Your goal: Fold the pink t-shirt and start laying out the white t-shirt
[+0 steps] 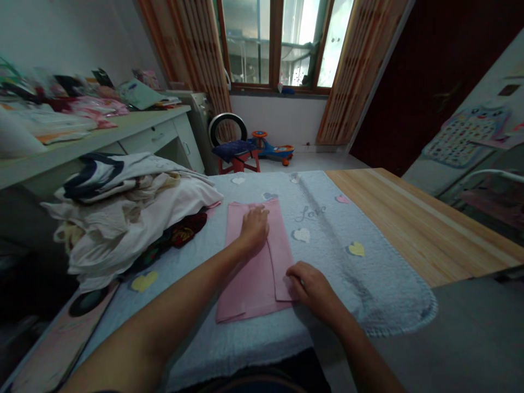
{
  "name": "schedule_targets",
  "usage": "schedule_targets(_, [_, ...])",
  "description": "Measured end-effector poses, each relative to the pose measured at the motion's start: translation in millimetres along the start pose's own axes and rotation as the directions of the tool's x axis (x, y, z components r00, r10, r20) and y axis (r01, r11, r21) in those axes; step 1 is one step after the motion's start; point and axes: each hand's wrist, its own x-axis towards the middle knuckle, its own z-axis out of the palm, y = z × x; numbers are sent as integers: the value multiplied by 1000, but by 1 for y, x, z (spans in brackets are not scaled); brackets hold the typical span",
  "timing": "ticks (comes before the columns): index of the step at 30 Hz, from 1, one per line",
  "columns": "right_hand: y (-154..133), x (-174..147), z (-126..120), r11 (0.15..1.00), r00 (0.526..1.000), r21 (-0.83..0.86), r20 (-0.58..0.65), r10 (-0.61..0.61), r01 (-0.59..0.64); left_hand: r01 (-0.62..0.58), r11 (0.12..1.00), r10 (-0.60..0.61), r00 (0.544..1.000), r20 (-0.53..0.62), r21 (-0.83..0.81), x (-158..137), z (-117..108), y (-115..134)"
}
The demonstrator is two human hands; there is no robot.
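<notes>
Folded pink cloth (251,284), centre of blue blanket (327,256) over table (417,218): L hand (254,226) atop, fingers bent, grip unclear; R hand (307,281) w/ fingers narrow, pinching cloth's R edge. Clothes pile (135,202) crowds blanket's L side; stool (239,164) & toy car (266,148) beyond.

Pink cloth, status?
Left hand on far half of pink cloth; right hand at its right edge, near end. Cloth folded on blue blanket. Clothes pile left, apart.

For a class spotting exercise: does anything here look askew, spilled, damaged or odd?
A rumpled heap of white, beige and dark fabric lies left of the folded pink cloth, untidy by contrast. The pale blue, heart-patterned blanket bears a dark streak, possibly a crease. No spill shows.
</notes>
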Motion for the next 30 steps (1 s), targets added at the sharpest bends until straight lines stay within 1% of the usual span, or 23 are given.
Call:
schedule_targets(1, [3, 1, 1, 999, 999, -34, -37, -5, 3, -112, 994, 113, 990, 85, -18, -10, 1, 5])
schedule_targets(2, [6, 2, 3, 998, 998, -69, -65, -18, 14, -194, 980, 198, 967, 162, -41, -20, 2, 9])
schedule_targets(4, [11, 1, 8, 991, 995, -129, -82, -56, 45, -294, 953, 303, 921, 245, -73, -39, 5, 14])
schedule_targets(6, [14, -4, 15, 983, 995, -171, -65, -72, 60, -325, 943, 333, 899, 283, -77, -54, 9, 15])
schedule_targets(9, [17, -14, 19, 981, 998, -187, -25, -59, 54, -314, 948, 311, 894, 323, -45, -67, 10, 15])
schedule_targets(11, [19, -20, 18, 983, 998, -175, -7, -64, 61, -310, 951, 298, 892, 340, -22, -74, 9, 15])
schedule_targets(13, [20, -26, 13, 985, 997, -155, 0, -80, 79, -329, 944, 315, 882, 351, -22, -84, 7, 17])
schedule_targets(18, [21, -30, -3, 993, 994, -47, 16, -107, 108, -416, 906, 413, 822, 393, -82, -115, -4, 24])
schedule_targets(21, [22, -20, -6, 997, 997, -14, 2, -81, 81, -435, 893, 441, 800, 408, -112, -132, -11, 28])
schedule_targets(25, [25, 0, 2, 991, 985, -39, -111, -135, 131, -493, 851, 523, 766, 375, -179, -147, -16, 31])
schedule_targets(27, [26, 9, 6, 988, 985, -76, -99, -140, 133, -524, 825, 565, 748, 349, -212, -153, -18, 30])
schedule_targets(30, [26, 21, 7, 983, 995, -157, -25, -95, 90, -548, 794, 607, 724, 328, -263, -156, -23, 29])
